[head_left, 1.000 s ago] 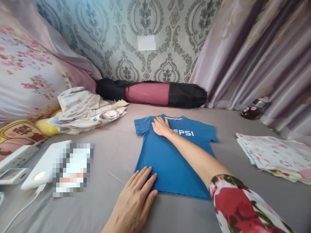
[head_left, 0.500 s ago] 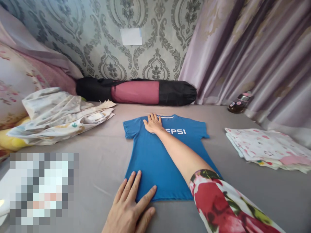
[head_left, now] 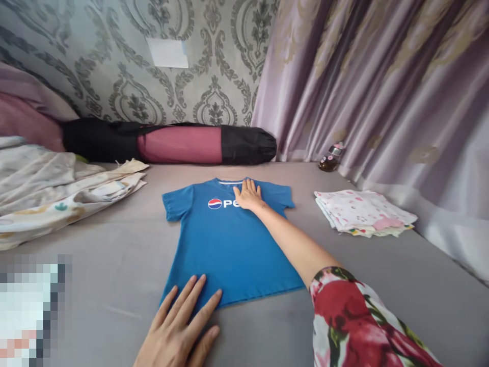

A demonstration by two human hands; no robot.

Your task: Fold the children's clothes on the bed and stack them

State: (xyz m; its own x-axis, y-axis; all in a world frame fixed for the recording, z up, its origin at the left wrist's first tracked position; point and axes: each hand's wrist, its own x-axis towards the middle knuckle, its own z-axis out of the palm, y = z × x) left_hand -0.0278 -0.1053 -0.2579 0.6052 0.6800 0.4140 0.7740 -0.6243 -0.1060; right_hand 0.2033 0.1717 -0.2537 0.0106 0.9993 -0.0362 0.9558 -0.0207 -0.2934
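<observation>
A blue T-shirt point(head_left: 229, 250) lies spread flat on the grey bed sheet point(head_left: 107, 275), its neckline toward the wall. White lettering and a round red, white and blue logo run across its chest. My right hand point(head_left: 249, 196) rests flat on the upper chest near the collar, covering part of the lettering, its fingers stretched toward the neckline. At the near left corner of the hem lies my left hand point(head_left: 181, 323), fingers spread, with the fingertips on the fabric. Neither hand grips anything.
A folded stack of patterned cloths point(head_left: 361, 211) sits to the right. Crumpled pale fabric point(head_left: 64, 193) lies at left. Along the wall is a rolled pink mat in a black bag point(head_left: 179, 145). A small bottle point(head_left: 330, 158) stands by the curtain point(head_left: 362, 92). A blurred-out patch fills the lower left.
My right hand has slid across the shirt's chest from the left of the collar toward the right, uncovering the round logo. My left hand stays at the hem corner. The view has turned right.
</observation>
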